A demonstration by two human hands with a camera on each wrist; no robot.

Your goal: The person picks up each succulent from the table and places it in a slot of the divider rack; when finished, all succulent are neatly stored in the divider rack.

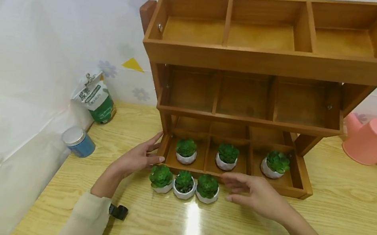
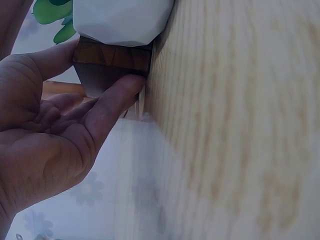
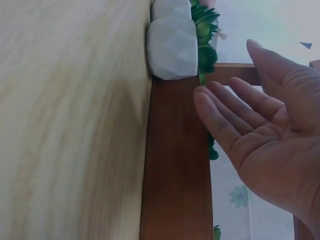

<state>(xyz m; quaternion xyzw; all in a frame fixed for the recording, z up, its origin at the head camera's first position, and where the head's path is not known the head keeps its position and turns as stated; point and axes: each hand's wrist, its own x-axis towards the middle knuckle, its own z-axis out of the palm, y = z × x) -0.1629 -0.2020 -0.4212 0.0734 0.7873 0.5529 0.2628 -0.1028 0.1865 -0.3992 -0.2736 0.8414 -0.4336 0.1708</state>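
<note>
A three-tier wooden shelf (image 1: pixel 265 60) stands on the table. My left hand (image 1: pixel 135 158) holds its bottom tier at the front left corner; in the left wrist view, thumb and fingers lie about the end of the wood (image 2: pixel 112 57). My right hand (image 1: pixel 254 193), fingers loosely extended and holding nothing, hovers by the tier's front board (image 3: pixel 177 150). Potted succulents in white faceted pots stand one per bottom compartment: left (image 1: pixel 186 150), middle (image 1: pixel 227 156), right (image 1: pixel 275 164). Three more stand on the table before the board: left (image 1: pixel 161 178), middle (image 1: pixel 184 185), right (image 1: pixel 207 188).
A green and white pouch (image 1: pixel 98 101) with a clip and a blue jar (image 1: pixel 79 142) with a silvery lid stand at the left. On the right is a pink watering can (image 1: pixel 375 141). Flowered sheeting (image 1: pixel 115 23) hangs behind the table (image 1: pixel 155 225).
</note>
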